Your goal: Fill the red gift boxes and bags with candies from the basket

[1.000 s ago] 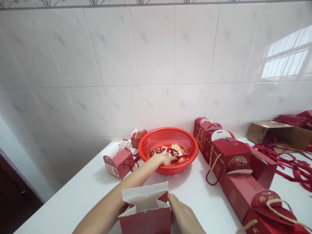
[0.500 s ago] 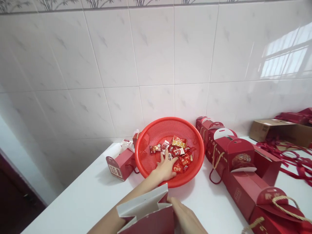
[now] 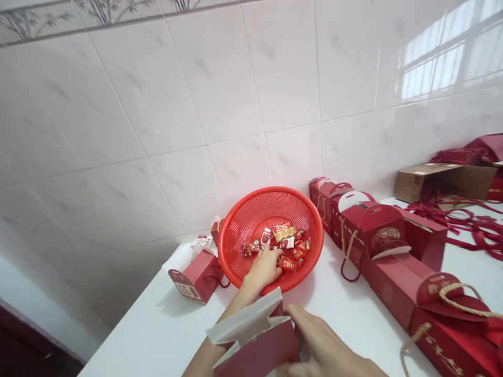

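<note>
My left hand reaches into a red plastic colander, palm down. Its fingers are bent and a little apart, with the tips among wrapped candies; no candy shows clearly in its grip. Several pieces in red, white and gold wrappers lie on the colander's bottom. In front of my left forearm, a red paper gift bag with a pale inside and folded-in sides stands open at the top. My right hand is closed around the bag's right side, with some of its fingers hidden behind or below it.
Left of the colander stands a small red gift box, with white packaging behind it. A row of red gift boxes with rope handles runs along the right. Farther right are a cardboard box and red ribbons. A tiled wall closes off the back.
The view has tilted and shifted. My left hand's fingers, more spread before, are now bent deeper among the candies. The bag stays in my right hand, which shows more fully.
</note>
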Demonstrator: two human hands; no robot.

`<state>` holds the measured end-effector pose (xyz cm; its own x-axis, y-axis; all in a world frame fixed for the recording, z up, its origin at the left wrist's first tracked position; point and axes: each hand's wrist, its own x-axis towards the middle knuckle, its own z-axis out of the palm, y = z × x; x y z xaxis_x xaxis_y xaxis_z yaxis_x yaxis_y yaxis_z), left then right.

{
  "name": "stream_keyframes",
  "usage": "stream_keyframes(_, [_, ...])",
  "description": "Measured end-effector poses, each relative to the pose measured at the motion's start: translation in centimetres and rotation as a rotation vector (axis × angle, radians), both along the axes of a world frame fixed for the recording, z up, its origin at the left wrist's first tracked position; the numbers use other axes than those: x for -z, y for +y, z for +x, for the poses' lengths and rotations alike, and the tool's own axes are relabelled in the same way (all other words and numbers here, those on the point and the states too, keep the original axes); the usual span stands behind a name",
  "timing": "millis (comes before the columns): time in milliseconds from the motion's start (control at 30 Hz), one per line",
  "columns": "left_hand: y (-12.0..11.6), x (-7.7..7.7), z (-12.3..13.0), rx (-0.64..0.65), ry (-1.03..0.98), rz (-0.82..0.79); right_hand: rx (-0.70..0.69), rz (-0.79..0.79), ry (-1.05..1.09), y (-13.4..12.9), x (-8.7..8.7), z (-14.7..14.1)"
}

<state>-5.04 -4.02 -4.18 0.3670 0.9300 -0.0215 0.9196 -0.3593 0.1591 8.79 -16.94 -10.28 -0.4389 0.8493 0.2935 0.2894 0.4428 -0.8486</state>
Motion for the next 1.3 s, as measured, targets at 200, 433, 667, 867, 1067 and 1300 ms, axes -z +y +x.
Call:
stream_keyframes(200, [1.3, 0.6, -0.7, 0.057, -0.108, 0.015, -0.023, -0.089, -0.122, -0.1, -0.9, 0.5])
stream_keyframes(433, [1.6, 0.6, -1.1, 0.079, -0.238, 0.040, -0.046, -0.066, -0.112, 0.2, -1.1, 1.0])
stream_keyframes(667, [1.3, 0.1, -1.1, -0.025, -0.223, 0.002, -0.036, -0.041, -0.116, 0.2, -1.1, 1.1])
stream_keyframes(867, [1.4, 0.5, -1.2, -0.019, -0.267, 0.038, -0.032, -0.050, -0.120, 0.3, -1.2, 1.2])
stream_keyframes(1067, [1.6, 0.6, -1.0, 0.083, -0.346, 0.124, -0.036, -0.027, -0.128, 0.2, -1.4, 1.4])
stream_keyframes(1300, [1.0, -0.1, -0.7, 0.295, -0.324, 0.002, -0.043, -0.038, -0.128, 0.2, -1.3, 1.3])
